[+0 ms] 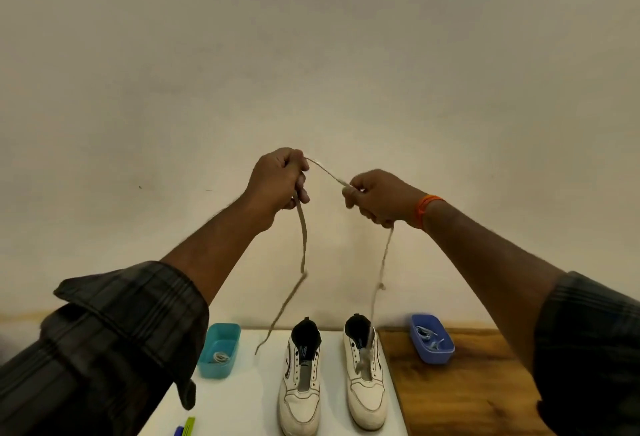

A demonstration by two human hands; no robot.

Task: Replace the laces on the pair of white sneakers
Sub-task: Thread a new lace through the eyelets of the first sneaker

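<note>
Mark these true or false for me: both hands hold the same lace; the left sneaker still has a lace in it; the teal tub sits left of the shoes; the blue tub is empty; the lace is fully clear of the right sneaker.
1. Both the left hand and the right hand hold the lace. True.
2. The left sneaker has a lace in it. False: its eyelets look bare.
3. The teal tub sits left of the shoes. True.
4. The blue tub is empty. False: laces lie in it.
5. The lace is clear of the right sneaker. False: one end reaches into it.
</note>
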